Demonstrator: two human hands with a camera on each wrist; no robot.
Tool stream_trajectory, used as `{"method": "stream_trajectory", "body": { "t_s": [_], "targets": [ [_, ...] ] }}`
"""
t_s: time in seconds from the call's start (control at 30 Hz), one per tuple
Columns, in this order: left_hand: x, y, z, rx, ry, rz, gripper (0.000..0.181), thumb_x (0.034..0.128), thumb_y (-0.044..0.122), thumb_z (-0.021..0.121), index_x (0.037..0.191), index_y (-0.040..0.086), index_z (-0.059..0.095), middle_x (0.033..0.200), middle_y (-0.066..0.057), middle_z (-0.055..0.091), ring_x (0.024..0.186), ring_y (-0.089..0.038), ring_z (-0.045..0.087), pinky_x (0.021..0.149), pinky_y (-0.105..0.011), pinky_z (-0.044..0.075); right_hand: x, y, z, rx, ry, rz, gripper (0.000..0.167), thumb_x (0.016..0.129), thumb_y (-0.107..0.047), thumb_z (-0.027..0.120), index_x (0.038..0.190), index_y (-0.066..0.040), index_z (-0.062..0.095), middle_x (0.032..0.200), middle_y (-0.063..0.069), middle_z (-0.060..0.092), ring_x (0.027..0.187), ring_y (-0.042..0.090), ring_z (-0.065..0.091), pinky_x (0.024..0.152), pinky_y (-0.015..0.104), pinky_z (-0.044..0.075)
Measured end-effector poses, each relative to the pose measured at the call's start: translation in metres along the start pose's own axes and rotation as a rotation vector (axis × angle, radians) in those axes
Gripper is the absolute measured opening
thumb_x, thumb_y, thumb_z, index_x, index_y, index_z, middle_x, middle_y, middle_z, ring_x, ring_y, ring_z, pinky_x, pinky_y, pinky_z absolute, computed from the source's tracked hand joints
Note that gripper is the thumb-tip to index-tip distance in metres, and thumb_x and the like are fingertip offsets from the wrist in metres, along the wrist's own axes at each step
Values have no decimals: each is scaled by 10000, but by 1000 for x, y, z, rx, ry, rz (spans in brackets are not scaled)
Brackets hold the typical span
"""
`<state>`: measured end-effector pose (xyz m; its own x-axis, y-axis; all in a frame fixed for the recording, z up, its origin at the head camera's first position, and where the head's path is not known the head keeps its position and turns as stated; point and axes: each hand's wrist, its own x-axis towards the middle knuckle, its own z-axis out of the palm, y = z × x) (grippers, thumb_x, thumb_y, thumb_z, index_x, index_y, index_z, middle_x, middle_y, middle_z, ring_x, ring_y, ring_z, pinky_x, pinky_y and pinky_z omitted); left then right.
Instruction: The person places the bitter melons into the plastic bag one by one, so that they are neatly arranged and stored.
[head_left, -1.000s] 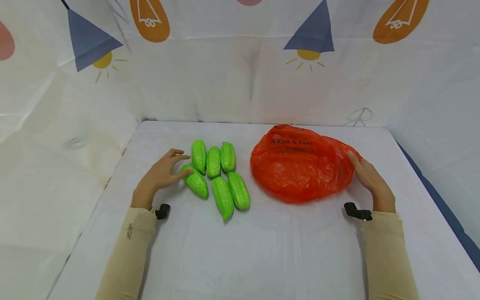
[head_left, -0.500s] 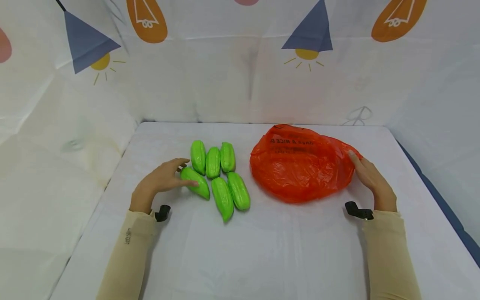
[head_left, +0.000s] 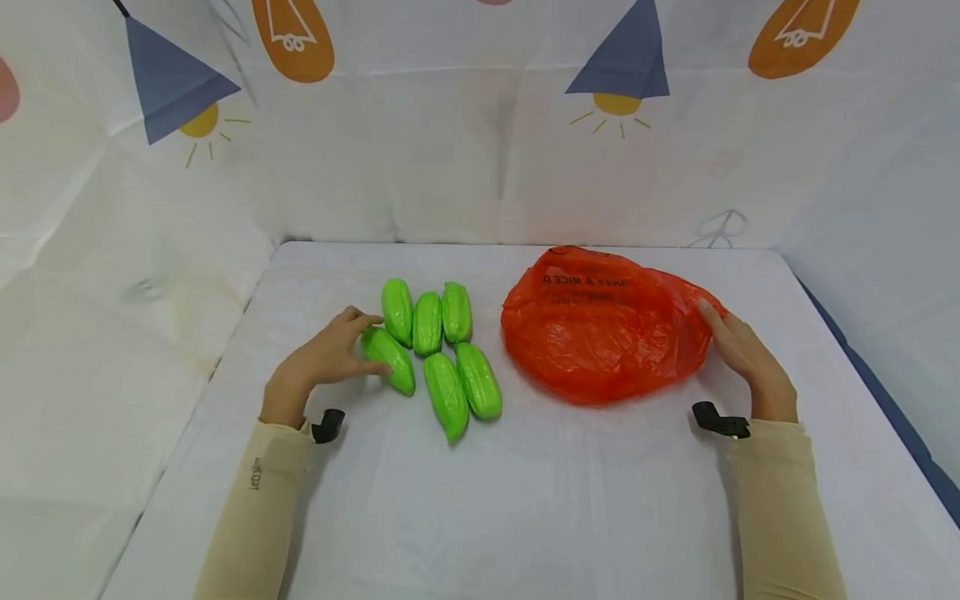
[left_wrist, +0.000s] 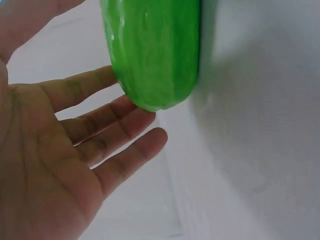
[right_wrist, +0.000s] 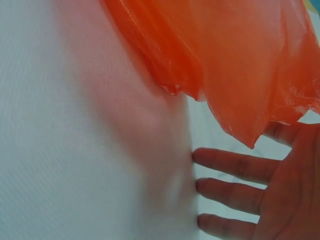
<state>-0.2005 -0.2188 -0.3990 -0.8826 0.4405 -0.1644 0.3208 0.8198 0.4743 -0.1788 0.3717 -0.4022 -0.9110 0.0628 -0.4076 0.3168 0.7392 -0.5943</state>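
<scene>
My left hand (head_left: 324,358) is at the leftmost glossy green cucumber-shaped vegetable (head_left: 392,358), its thumb on the near side and its fingertips at the far side. In the left wrist view, the fingers (left_wrist: 117,170) reach around the rounded end of that vegetable (left_wrist: 155,55), which lies on or very near the table; the thumb is partly cut off. My right hand (head_left: 742,354) pinches the right edge of a red plastic bag (head_left: 600,333). Seen from the right wrist, the bag's corner (right_wrist: 240,100) hangs by the index finger while the other fingers (right_wrist: 230,197) extend apart from it.
Several more green vegetables (head_left: 446,396) lie close together on the white table (head_left: 525,517), between the left hand and the bag. A printed white cloth (head_left: 450,167) rises behind the table's far edge, with more cloth at both sides.
My left hand has shifted nearer and around the leftmost vegetable, the thumb sliding lower along it. That vegetable has tilted slightly. The right hand and the bag have hardly moved.
</scene>
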Motion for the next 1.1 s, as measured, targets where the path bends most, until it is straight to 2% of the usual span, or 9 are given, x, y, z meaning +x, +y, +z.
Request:
{"method": "stream_trajectory", "body": {
  "t_s": [0.1, 0.23, 0.43, 0.6, 0.73, 0.83, 0.9, 0.97, 1.1],
  "targets": [
    [0, 6, 0, -5, -53, -6, 1032, 768, 526, 787, 1503, -27, 318, 1466, -253, 354, 1360, -436, 357, 1099, -600, 345, -1, 0, 0, 4, 0, 7, 969, 938, -729, 100, 1549, 14, -16, 1557, 351, 112, 1407, 564, 118, 1050, 775, 179],
    [0, 11, 2, -25, -96, -26, 1187, 694, 545, 837, 1535, -25, 223, 1565, -222, 241, 1434, -424, 271, 1137, -593, 301, -2, 0, 0, 10, -3, 16, 974, 933, -736, 105, 1550, 5, -30, 1561, 348, 100, 1409, 566, 109, 1044, 780, 180],
    [-1, 14, 3, -45, -117, -40, 1294, 625, 477, 905, 1549, -24, 152, 1591, -209, 179, 1460, -409, 225, 1154, -584, 277, -1, 0, 0, 11, -8, 18, 979, 931, -739, 103, 1549, 9, -32, 1561, 349, 98, 1407, 567, 110, 1043, 781, 182],
    [-1, 16, 4, -47, -140, -49, 1349, 609, 458, 920, 1549, -44, 93, 1602, -231, 132, 1469, -426, 185, 1164, -585, 254, -1, 1, 1, 16, -4, 13, 970, 932, -739, 108, 1553, -9, -40, 1569, 340, 87, 1415, 562, 98, 1046, 781, 171],
    [-3, 17, 1, -28, -115, -19, 1308, 619, 468, 912, 1541, -54, 144, 1591, -224, 199, 1453, -420, 242, 1159, -576, 274, 0, 1, 2, 25, -9, 12, 968, 929, -744, 114, 1556, -26, -53, 1576, 331, 73, 1421, 559, 87, 1043, 784, 168],
    [-8, 20, -4, -60, -74, 30, 1260, 622, 469, 909, 1537, -34, 203, 1578, -195, 259, 1414, -399, 337, 1136, -565, 324, 0, 1, 2, 22, -11, 12, 975, 927, -747, 114, 1555, -19, -49, 1572, 335, 82, 1417, 561, 93, 1043, 783, 173],
    [-10, 23, -8, -86, -54, 60, 1250, 620, 473, 908, 1541, -13, 216, 1580, -180, 267, 1407, -385, 357, 1127, -562, 340, 0, 0, 1, 17, -11, 16, 986, 924, -750, 110, 1553, -5, -39, 1566, 342, 94, 1411, 565, 104, 1043, 782, 180],
    [-12, 26, -10, -92, -38, 89, 1249, 616, 491, 904, 1540, -8, 227, 1580, -185, 266, 1407, -386, 358, 1121, -566, 346, 0, -1, 1, 9, -8, 16, 994, 924, -749, 107, 1549, 13, -23, 1556, 350, 115, 1403, 568, 120, 1043, 780, 189],
    [-11, 31, -11, -83, -18, 117, 1250, 611, 505, 902, 1540, -1, 237, 1592, -191, 249, 1456, -385, 272, 1149, -569, 301, -1, -1, 1, 11, -8, 24, 1007, 920, -753, 106, 1546, 28, -10, 1549, 355, 129, 1400, 568, 128, 1042, 778, 195]
  ]
}}
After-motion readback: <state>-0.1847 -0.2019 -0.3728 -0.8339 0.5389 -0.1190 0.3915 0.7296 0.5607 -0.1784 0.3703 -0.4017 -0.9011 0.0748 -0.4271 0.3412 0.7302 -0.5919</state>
